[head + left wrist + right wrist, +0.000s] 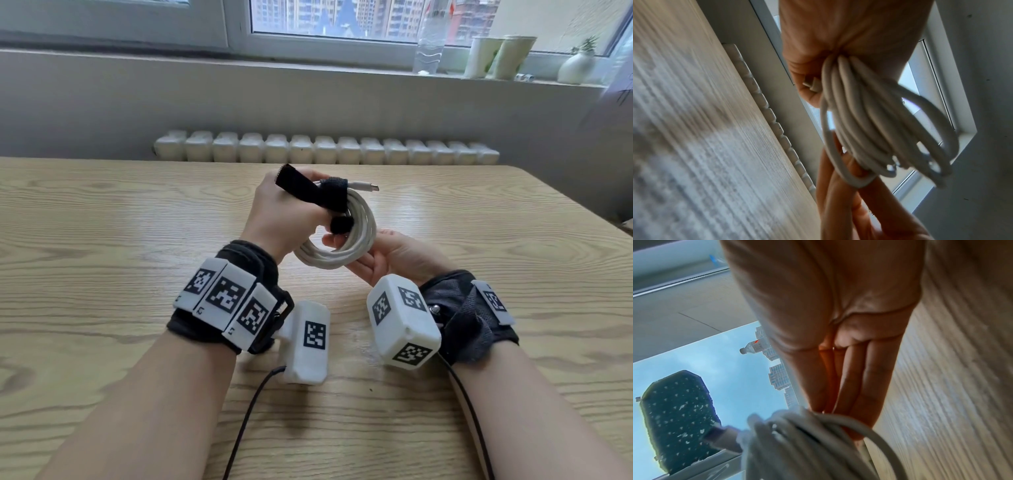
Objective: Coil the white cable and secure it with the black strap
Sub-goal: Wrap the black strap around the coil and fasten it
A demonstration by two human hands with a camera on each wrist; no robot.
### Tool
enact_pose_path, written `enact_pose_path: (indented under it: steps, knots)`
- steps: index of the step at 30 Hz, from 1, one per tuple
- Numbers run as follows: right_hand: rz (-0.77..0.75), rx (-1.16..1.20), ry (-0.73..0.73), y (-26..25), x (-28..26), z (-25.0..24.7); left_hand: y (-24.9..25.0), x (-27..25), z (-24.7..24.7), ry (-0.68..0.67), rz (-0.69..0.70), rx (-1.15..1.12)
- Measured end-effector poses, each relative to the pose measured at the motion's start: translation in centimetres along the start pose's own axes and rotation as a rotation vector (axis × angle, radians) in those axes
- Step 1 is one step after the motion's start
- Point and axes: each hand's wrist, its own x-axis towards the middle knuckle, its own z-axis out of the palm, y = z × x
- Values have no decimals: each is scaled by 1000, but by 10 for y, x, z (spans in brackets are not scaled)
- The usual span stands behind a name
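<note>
The white cable is wound into a round coil, held above the wooden table. My left hand grips the coil's top, where the black strap wraps the loops, its loose ends lying over my fingers. A USB-C plug sticks out to the right. My right hand lies palm-up under the coil's lower right, fingers straight. In the left wrist view my left hand pinches the bundled loops. The right wrist view shows straight fingers touching the coil, with the strap beyond.
A white radiator runs behind the table's far edge. On the windowsill stand a clear bottle, two paper cups and a small white vase. Black wrist-camera leads trail over the near table.
</note>
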Motion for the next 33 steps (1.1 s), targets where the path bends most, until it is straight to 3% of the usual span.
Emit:
enact_pose_path:
  steps: [9,17,29,33]
  knots:
    - [88,88,-84,2,1,-2,5,-3,2,-93,-37,-95]
    - [76,-91,-76,0,1,-4,8,-4,-1,-193,-95,-159]
    - [8,3,171,-12,-5,-5,3,-4,3,-256,-150,-134]
    - [-42,-51,254,-15,-4,-8,5,-5,1,-347,-202,-212]
